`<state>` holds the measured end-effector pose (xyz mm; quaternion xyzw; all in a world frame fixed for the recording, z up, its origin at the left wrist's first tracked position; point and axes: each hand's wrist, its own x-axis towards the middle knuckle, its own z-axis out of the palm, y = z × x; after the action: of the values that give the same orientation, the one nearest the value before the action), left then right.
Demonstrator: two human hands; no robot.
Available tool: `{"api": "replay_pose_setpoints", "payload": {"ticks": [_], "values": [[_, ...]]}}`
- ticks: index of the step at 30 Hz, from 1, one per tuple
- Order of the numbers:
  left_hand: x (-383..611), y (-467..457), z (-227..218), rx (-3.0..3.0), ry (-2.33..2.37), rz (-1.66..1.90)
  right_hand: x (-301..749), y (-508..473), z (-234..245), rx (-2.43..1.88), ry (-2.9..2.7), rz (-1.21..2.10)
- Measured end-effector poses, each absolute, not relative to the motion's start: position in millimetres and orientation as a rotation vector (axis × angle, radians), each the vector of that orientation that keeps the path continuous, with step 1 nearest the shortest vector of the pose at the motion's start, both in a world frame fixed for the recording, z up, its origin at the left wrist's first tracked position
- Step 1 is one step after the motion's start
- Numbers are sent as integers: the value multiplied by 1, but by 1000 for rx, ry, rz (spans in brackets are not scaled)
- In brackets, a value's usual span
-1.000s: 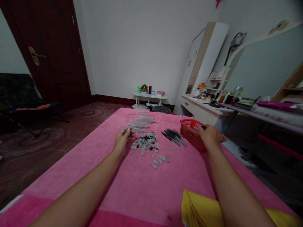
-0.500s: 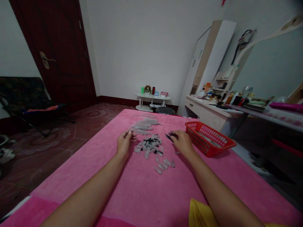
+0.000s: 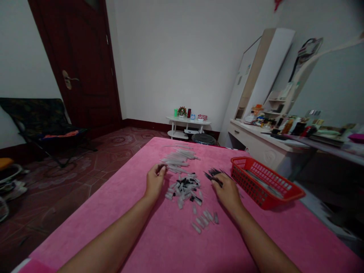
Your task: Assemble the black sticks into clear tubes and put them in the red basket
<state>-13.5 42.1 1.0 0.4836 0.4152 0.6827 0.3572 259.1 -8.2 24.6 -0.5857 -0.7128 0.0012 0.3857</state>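
My left hand (image 3: 155, 182) is curled, thumb and fingers drawn together, beside the left ends of the long translucent tubes (image 3: 179, 156). Whatever lies between those fingertips is too small to make out. Over a bunch of thin black pointed pieces (image 3: 214, 171) rests my right hand (image 3: 226, 190), its fingers closed on one of them. Between the hands lies a heap of short clear caps and black pieces (image 3: 184, 187). Closer to me, several short clear caps (image 3: 204, 220) lie roughly side by side.
A red plastic basket (image 3: 264, 184) with slender pale items in it stands right of my right hand. Everything lies on a pink cloth-covered table (image 3: 167, 242). Beyond it are a low white stand (image 3: 189, 121), a dresser (image 3: 256, 136) and a folding chair (image 3: 42, 117).
The view has tilted, so the table appears lower and further right. My right hand stays by the black pieces, more of which now show. The yellow cloth at the bottom has left the view.
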Motion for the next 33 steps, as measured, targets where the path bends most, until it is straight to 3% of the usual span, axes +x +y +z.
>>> {"api": "replay_pose_setpoints", "payload": {"ticks": [6,11,17,24,33], "values": [[-10,123,21,1924,1274,1502,255,-9,28,-1390,-1694,71],[28,174,20,2514,1483,834,252,-11,34,-1362,-1561,147],[73,213,17,2653,1449,529,250,-11,37,-1379,-1455,230],[84,247,20,2653,1489,336,249,-9,36,-1341,-1370,337],[68,238,7,2652,1622,416,246,-9,29,-1286,-1380,486]]}}
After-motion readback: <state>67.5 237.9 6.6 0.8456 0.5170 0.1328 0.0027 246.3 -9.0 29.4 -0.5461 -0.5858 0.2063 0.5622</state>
